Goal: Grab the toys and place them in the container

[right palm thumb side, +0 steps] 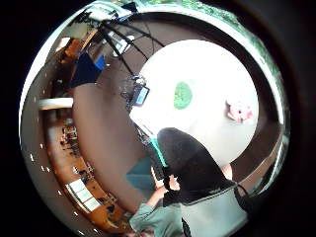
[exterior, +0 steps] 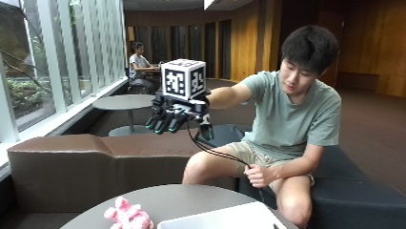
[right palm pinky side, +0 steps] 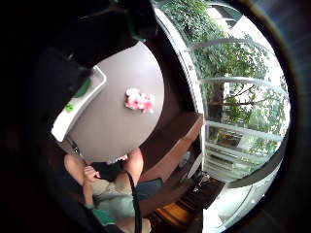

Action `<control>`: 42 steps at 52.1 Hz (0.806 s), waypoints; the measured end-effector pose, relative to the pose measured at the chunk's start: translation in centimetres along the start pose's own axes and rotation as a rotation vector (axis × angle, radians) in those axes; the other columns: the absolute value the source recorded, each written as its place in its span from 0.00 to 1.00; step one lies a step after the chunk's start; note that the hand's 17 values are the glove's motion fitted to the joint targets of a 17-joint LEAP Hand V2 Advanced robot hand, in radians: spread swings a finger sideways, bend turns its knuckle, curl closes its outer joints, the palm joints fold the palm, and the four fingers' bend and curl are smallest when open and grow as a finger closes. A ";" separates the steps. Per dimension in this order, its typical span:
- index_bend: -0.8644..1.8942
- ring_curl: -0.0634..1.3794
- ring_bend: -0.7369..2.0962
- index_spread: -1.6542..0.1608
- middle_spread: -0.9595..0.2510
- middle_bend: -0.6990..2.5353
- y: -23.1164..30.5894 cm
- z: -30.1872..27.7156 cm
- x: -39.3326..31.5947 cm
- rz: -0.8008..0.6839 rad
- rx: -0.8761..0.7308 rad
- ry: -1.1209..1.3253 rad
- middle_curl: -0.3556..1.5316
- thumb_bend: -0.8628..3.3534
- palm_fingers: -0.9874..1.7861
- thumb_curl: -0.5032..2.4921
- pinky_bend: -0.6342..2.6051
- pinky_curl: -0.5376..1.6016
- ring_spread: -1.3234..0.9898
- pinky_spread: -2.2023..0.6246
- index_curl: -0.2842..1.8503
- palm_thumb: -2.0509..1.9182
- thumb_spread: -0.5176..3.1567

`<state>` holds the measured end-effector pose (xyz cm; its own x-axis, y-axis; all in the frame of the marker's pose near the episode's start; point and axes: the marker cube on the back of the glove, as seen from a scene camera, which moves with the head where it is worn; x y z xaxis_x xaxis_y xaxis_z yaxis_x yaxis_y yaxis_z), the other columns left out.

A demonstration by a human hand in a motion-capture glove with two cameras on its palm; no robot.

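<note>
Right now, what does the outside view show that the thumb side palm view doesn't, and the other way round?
Only the outside view shows the gloved right hand raised in the air above the table, fingers relaxed and holding nothing, and the white container. Only the thumb side palm view shows a green toy lying on the table. Both show the round table and the pink toy on it.

My gloved right hand point(exterior: 170, 119) hangs high above the round table point(exterior: 184, 198) with open air beneath it. On the tabletop, the pink plush toy point(exterior: 128, 215) lies at about nine o'clock from the white container point(exterior: 216, 219), a bare strip between them. The brown bench back point(exterior: 82, 162) rises behind the table at twelve o'clock, and my knees point(exterior: 203, 167) crowd its edge at about two.
</note>
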<state>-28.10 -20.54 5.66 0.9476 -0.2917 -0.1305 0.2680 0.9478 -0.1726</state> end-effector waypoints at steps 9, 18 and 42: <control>0.34 0.40 0.35 0.77 0.76 0.27 -1.4 4.9 7.9 0.063 -0.122 0.016 0.42 0.20 0.29 0.30 0.49 0.45 0.57 0.80 0.25 0.51 0.47; 0.34 0.39 0.35 0.77 0.75 0.27 -5.6 17.2 14.1 0.030 -0.174 -0.013 0.41 0.20 0.29 0.29 0.47 0.44 0.57 0.80 0.24 0.52 0.48; 0.39 0.39 0.46 0.76 0.68 0.27 -5.9 39.9 21.0 0.196 -0.040 -0.208 0.36 0.21 0.48 0.30 0.45 0.41 0.51 0.78 0.24 0.57 0.48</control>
<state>-2.83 -27.16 42.90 0.9970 -0.0673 0.0374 0.0735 0.9765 -0.2024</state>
